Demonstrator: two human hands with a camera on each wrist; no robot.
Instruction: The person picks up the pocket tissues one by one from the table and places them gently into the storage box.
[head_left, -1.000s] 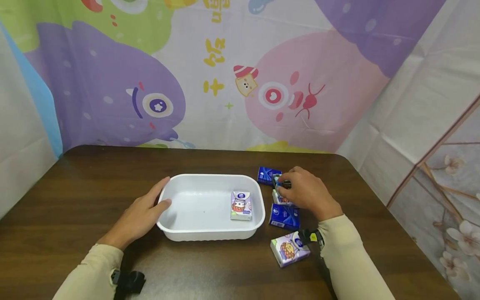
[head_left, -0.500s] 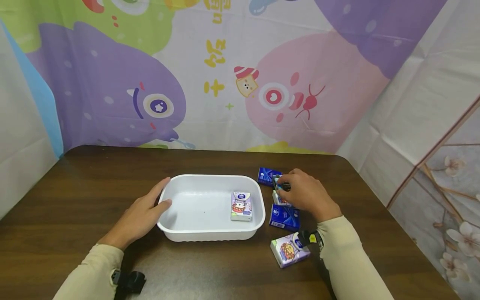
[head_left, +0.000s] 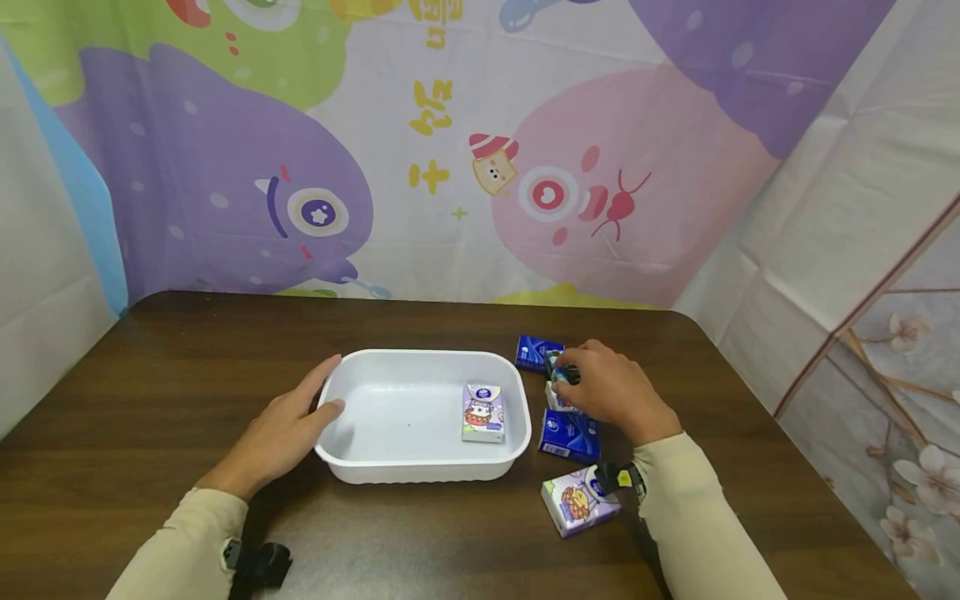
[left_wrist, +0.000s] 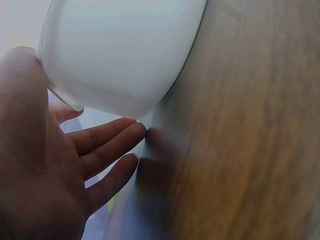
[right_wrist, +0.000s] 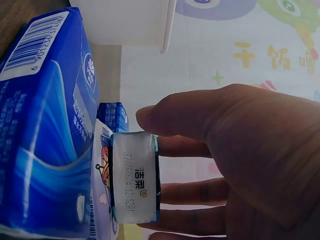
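Note:
A white plastic tray (head_left: 397,433) stands in the middle of the table, with one purple-and-white tissue pack (head_left: 483,414) lying at its right side. At the tray's left end, my left hand (head_left: 281,429) holds the rim, thumb over the edge and fingers outside. My right hand (head_left: 615,387) is at the row of packs right of the tray. Between thumb and fingers it pinches a small dark-edged tissue pack (right_wrist: 135,177), whose white printed end shows in the right wrist view. That pack sits against another purple-and-white tissue pack (right_wrist: 103,165), partly hidden.
Blue tissue packs lie behind (head_left: 538,352) and in front of the right hand's spot, the nearer blue pack (head_left: 570,433) beside the tray. Closer to the front is a purple tissue pack (head_left: 577,502) under the right wrist camera. A cartoon-printed cloth (head_left: 420,250) hangs behind the brown table (head_left: 405,542).

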